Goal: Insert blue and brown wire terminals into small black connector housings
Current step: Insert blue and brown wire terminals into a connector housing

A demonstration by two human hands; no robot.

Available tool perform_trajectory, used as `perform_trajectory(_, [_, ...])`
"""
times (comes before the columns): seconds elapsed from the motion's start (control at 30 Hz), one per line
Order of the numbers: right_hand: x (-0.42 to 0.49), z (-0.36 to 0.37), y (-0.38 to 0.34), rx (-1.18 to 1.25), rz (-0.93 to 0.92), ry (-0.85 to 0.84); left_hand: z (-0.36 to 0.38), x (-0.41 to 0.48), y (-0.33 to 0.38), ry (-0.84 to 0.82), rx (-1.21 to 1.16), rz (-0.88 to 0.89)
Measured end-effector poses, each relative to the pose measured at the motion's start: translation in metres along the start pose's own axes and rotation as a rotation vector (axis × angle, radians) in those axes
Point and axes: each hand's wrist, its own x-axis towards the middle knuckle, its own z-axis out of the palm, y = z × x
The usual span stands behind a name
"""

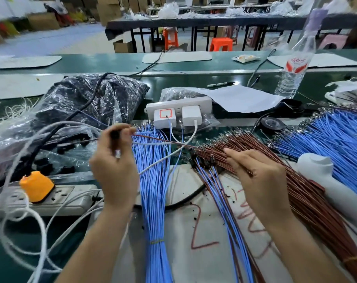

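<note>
left hand (114,170) pinches housing (114,134); right hand (259,176) relaxed on brown wires (308,193); bottle label (296,65) unreadable

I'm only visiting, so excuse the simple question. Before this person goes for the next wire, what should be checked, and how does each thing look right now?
1. Black housing gripped in the left hand: ok.
2. Brown wire reaches the housing: ok. Fully seated: cannot tell.
3. Right hand rests on the brown bundle, fingers straight: ok.
4. Blue bundle lies between the hands, close by: ok.
5. Work area free of stray leads: not ok, a white cable crosses the blue bundle.
</note>
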Motion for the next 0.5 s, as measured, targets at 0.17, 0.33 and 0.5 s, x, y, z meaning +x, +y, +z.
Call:
perform_trajectory(0.17, [-0.001,-0.002,0.003,-0.083,0.242,0.108,0.005,-0.009,0.002,-0.139,-0.033,0.041])
perform_trajectory(0.33, [0.004,-0.008,-0.010,0.538,0.541,0.286,0.017,-0.028,0.012,-0.534,0.027,0.276])
perform_trajectory(0.5, [0.006,-0.013,-0.038,0.789,0.461,0.306,0.018,-0.036,0.018,-0.651,-0.062,0.161])
